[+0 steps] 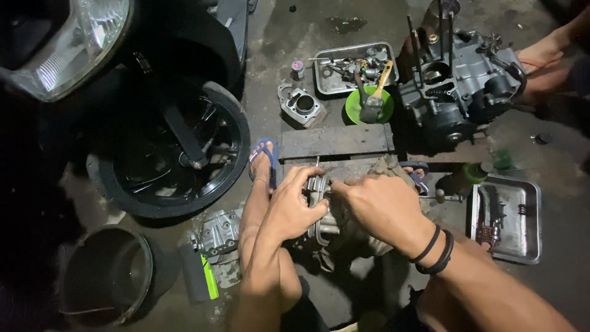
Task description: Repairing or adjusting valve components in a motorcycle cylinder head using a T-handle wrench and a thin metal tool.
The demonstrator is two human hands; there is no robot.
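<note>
A grey metal engine part [319,209] rests on a dirty rag [369,237] between my legs. My left hand [294,206] grips its left side, fingers wrapped around the top. My right hand [375,206] closes over its right side, with two black bands on that wrist. Most of the part is hidden under my hands. My foot in a blue sandal [264,161] sits just left of my left hand.
A motorcycle front wheel [172,147] and headlight stand at left. An engine block [458,86] sits at upper right beside another person's foot [541,55]. Nearby: a tray of parts [353,67], a green bowl with brush [369,104], a cylinder [301,104], a wooden plank [335,141], a second tray [507,218], a black bucket [107,276].
</note>
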